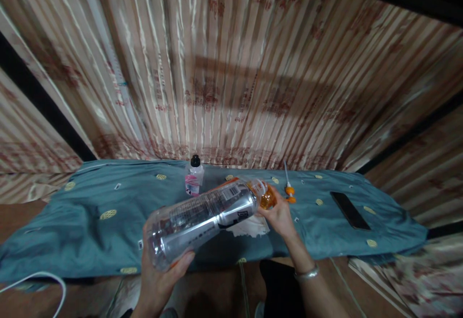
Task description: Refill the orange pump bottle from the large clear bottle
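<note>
Both hands grasp: the left hand point(159, 277) cups the base of a large clear plastic bottle with a silver label point(206, 219), aslant above the teal patterned bedspread point(90, 236); the right hand point(281, 214) grips an amber translucent piece point(266, 195) at its neck end, possibly a separate container; slow tilting and steady alignment should help

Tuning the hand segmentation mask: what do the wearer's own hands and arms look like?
Right hand: ungloved, bare forearm, silver-coloured band at the wrist. Left hand: ungloved, no band visible; a dark bit near its wrist at the picture's bottom edge is too small to identify.
</note>
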Demonstrator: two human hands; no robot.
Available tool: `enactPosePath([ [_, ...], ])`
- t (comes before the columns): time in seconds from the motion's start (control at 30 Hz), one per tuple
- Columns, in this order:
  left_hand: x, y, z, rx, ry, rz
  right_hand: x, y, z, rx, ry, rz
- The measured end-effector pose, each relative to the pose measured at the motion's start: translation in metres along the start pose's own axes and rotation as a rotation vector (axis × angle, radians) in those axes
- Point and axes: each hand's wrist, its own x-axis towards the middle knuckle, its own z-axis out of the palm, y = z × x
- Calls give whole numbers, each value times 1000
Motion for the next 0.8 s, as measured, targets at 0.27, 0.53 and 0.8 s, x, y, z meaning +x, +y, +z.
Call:
enactPosePath([
  [0.27,1,-12,-5,-21,-11,-26,-9,3,-3,-62,5,-11],
  [0.53,6,-28,-17,30,-56,-20,-11,-3,-2,-73,15,0],
  [0.8,-3,-7,-3,48,34,5,-16,-5,1,-28,15,32],
])
